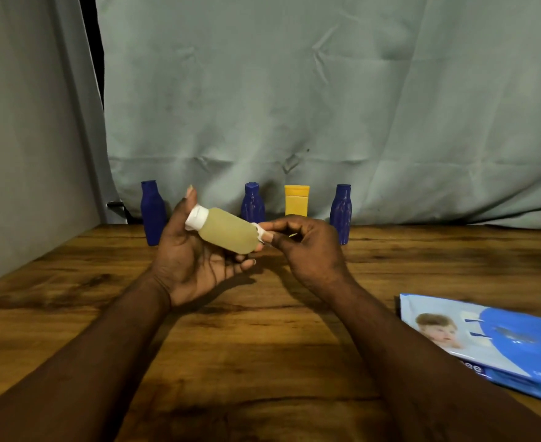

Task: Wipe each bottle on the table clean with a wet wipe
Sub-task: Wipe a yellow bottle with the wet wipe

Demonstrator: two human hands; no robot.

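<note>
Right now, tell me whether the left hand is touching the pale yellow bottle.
Touching. The head view shows the pale yellow bottle lying across the left hand, fingers beneath its body.

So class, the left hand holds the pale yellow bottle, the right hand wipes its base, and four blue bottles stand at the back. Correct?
Not quite. The head view shows three blue bottles at the back, plus a yellow tube. The rest holds: left hand, pale yellow bottle, right hand.

It looked like a makeshift home recording corner: a wood-grain tabletop (263,346) backed at twelve o'clock by creased grey-green cloth (294,90).
</note>
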